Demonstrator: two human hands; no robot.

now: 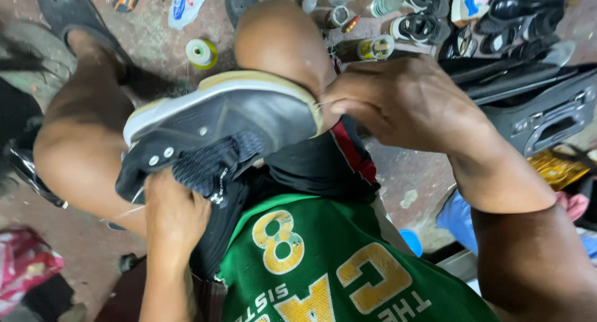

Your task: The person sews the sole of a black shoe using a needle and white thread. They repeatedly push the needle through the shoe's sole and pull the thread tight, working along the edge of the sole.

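Observation:
A black sneaker [217, 126] with a white and cream sole lies on its side between my knees, toe pointing right. My left hand [174, 213] is pushed into the shoe's opening from below and grips its upper. My right hand [398, 104] is closed at the toe's edge, pinching something thin, seemingly a thread or needle; the thing itself is too small to make out. My green jersey [323, 266] with yellow print fills the lower middle.
A spool of pale thread [201, 53] sits on the concrete floor beyond my left knee. Several tins, spools and sandals [423, 23] crowd the top right. A dark case [541, 110] lies at right, with a pink bag [25, 260] at lower left.

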